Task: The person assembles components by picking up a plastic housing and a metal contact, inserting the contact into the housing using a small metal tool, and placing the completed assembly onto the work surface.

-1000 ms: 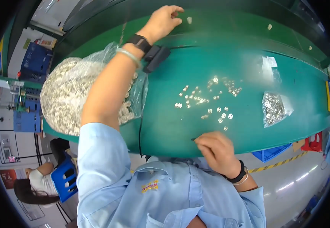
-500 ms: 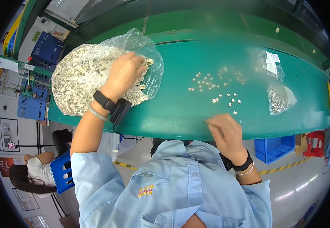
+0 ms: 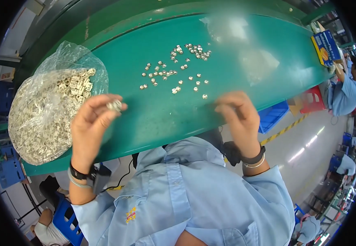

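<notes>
My left hand [image 3: 94, 121] is raised over the front left of the green table [image 3: 153, 119], pinching a small cream plastic part [image 3: 114, 105] between thumb and fingertips. Beside it lies a clear plastic bag [image 3: 42, 123] bulging with many similar parts, its mouth facing right and loose cream parts [image 3: 78, 85] showing there. My right hand [image 3: 239, 112] hovers by the front edge, fingers bent and tips close to the thumb. Motion blurs it, and anything in the pinch cannot be made out. Small round shiny metal pieces [image 3: 161, 74] lie scattered across the middle of the table.
Clear bags [image 3: 258, 65] lie farther right, partly blurred. A blue and yellow box [image 3: 326, 47] stands at the table's right end. Below the front edge are a blue crate [image 3: 274, 117] and a red stool [image 3: 311, 100]. Other people sit at the lower left and far right.
My left hand has come out of the bag's mouth with a cream plastic part. My right hand stays near the front edge. The view has turned to the right.
</notes>
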A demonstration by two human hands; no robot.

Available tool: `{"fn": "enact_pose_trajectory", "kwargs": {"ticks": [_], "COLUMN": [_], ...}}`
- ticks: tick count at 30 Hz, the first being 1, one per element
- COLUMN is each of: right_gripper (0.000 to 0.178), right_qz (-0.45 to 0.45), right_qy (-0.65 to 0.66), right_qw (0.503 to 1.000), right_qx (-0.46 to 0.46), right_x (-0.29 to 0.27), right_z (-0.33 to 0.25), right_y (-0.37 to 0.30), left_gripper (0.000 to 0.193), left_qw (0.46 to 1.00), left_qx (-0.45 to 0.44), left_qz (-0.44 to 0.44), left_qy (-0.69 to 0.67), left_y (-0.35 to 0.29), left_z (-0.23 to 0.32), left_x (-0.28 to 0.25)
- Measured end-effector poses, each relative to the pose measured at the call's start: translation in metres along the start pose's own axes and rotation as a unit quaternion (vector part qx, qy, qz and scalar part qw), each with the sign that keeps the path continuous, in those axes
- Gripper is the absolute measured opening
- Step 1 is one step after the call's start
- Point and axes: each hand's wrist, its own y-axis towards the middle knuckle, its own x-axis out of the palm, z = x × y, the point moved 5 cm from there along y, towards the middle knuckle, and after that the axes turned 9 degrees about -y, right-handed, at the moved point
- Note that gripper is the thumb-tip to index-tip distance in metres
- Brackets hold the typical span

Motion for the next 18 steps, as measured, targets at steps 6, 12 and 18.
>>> {"fn": "enact_pose_trajectory", "kwargs": {"ticks": [6, 12, 18], "right_gripper": [0.016, 0.018, 0.018], "right_qz": [0.034, -0.016, -0.032], "right_qy": [-0.049, -0.115, -0.169], "right_qw": [0.997, 0.993, 0.984], "right_qx": [0.045, -0.018, -0.042], "right_x": [-0.013, -0.003, 0.007], "right_z": [0.006, -0.004, -0.006], "right_y": [0.009, 0.017, 0.023], "left_gripper": [0.023, 0.024, 0.025], "left_qw": [0.987, 0.987, 0.989], "left_qx": [0.031, 0.018, 0.004], "left_qz": [-0.111, -0.106, -0.096], "left_qy": [-0.11, -0.118, -0.109], "left_y": [-0.024, -0.023, -0.023], "left_z": [-0.036, -0.051, -0.053], "left_x": [0.036, 0.053, 0.053]}}
